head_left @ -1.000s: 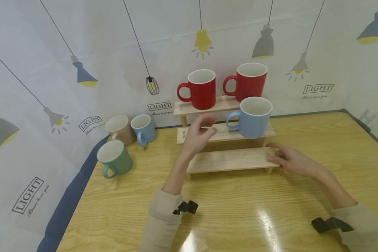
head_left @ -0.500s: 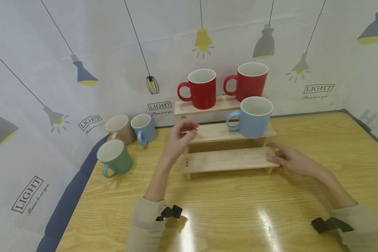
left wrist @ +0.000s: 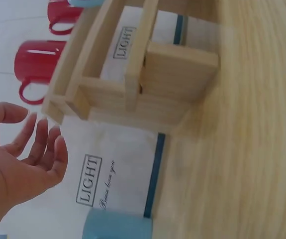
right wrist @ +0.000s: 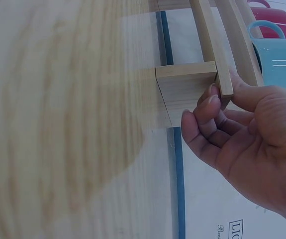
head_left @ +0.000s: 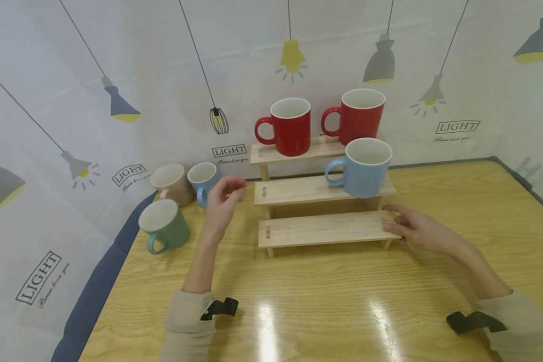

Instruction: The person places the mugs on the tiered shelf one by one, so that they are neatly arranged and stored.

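Observation:
My left hand (head_left: pixel 221 208) is in the air with its fingers loosely bent and nothing in them. It is nearest a small blue mug (head_left: pixel 203 176), whose right side it partly hides in the head view. Behind and beside that mug stand a pinkish-beige mug (head_left: pixel 171 182) and a green mug (head_left: pixel 168 229). My right hand (head_left: pixel 423 229) pinches the right end of the lowest board of a three-tier wooden shelf (head_left: pixel 321 230), thumb on top and fingers below, as the right wrist view shows. A light blue mug (head_left: pixel 366 171) sits on the middle tier.
Two red mugs, one on the left (head_left: pixel 291 128) and one on the right (head_left: pixel 362 118), stand on the top tier. All the mug handles on the shelf point left. A lamp-printed cloth (head_left: pixel 163 75) rises behind the wooden table (head_left: pixel 326 301).
My left hand has moved left, away from the shelf's middle tier and toward the small blue mug. My right hand keeps its hold on the lowest board.

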Demonstrator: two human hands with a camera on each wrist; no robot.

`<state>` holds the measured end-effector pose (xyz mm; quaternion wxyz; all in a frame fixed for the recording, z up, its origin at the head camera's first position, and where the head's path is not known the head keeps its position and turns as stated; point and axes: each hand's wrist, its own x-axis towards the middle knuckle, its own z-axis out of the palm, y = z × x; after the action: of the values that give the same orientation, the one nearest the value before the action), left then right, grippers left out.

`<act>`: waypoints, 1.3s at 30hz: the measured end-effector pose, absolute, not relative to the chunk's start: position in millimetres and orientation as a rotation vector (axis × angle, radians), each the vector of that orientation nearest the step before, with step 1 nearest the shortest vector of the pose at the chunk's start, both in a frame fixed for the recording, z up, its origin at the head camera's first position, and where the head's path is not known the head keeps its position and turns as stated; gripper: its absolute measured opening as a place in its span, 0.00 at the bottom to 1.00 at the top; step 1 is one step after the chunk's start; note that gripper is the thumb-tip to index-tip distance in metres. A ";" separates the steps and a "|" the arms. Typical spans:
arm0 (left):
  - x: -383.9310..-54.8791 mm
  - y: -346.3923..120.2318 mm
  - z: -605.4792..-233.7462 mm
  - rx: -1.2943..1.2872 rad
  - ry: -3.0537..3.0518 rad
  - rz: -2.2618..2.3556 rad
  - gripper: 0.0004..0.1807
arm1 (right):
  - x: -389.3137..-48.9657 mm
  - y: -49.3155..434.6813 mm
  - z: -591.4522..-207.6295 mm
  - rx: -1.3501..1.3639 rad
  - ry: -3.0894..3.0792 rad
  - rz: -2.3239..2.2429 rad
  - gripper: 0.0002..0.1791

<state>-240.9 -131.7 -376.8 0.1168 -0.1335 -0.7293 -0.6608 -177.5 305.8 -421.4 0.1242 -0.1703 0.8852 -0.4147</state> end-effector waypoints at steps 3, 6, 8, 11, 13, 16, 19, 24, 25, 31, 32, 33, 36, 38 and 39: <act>-245.9 -141.9 -383.5 -0.283 -2.142 -1.875 0.13 | -177.4 305.4 -420.8 -0.499 2.579 -1.212 0.32; -251.2 -151.3 -390.4 -0.183 -2.122 -1.814 0.16 | -177.4 304.9 -420.6 -0.502 2.576 -1.217 0.33; -254.3 -157.6 -395.2 -0.118 -2.121 -1.770 0.17 | -177.3 304.8 -420.0 -0.501 2.570 -1.223 0.33; -257.5 -165.4 -401.2 -0.030 -2.135 -1.717 0.19 | -177.4 305.2 -420.0 -0.510 2.562 -1.226 0.33; -258.9 -169.7 -404.4 0.015 -2.151 -1.694 0.21 | -177.5 305.4 -420.0 -0.500 2.557 -1.225 0.33; -259.2 -174.2 -408.1 0.071 -2.167 -1.672 0.23 | -177.8 305.7 -420.1 -0.488 2.559 -1.216 0.33; -261.0 -178.1 -411.9 0.115 -2.175 -1.644 0.25 | -177.9 305.9 -420.0 -0.470 2.564 -1.205 0.33; -264.5 -182.7 -414.9 0.169 -2.160 -1.584 0.28 | -177.4 305.4 -419.0 -0.467 2.561 -1.207 0.33; -265.4 -183.6 -415.2 0.179 -2.159 -1.578 0.29 | -177.4 305.2 -418.8 -0.465 2.560 -1.210 0.34; -273.5 -190.9 -419.4 0.283 -2.206 -1.665 0.30 | -177.2 304.8 -419.3 -0.480 2.567 -1.211 0.34; -274.9 -192.0 -419.9 0.303 -2.208 -1.702 0.30 | -177.1 304.8 -419.6 -0.488 2.567 -1.212 0.33; -276.1 -193.1 -420.2 0.325 -2.213 -1.732 0.29 | -177.2 305.0 -419.7 -0.488 2.566 -1.216 0.33; -279.5 -195.8 -420.5 0.384 -2.240 -1.780 0.28 | -177.2 305.1 -419.7 -0.492 2.562 -1.225 0.32; -281.9 -197.2 -420.5 0.421 -2.262 -1.782 0.27 | -177.4 305.2 -419.6 -0.491 2.558 -1.231 0.32; -282.7 -198.0 -420.8 0.439 -2.274 -1.775 0.26 | -177.4 304.9 -419.6 -0.489 2.556 -1.233 0.32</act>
<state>-282.7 -198.0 -420.8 0.1116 0.1494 -0.7744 -0.6046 -177.4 304.9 -419.6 0.1308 -0.1682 0.8800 -0.4244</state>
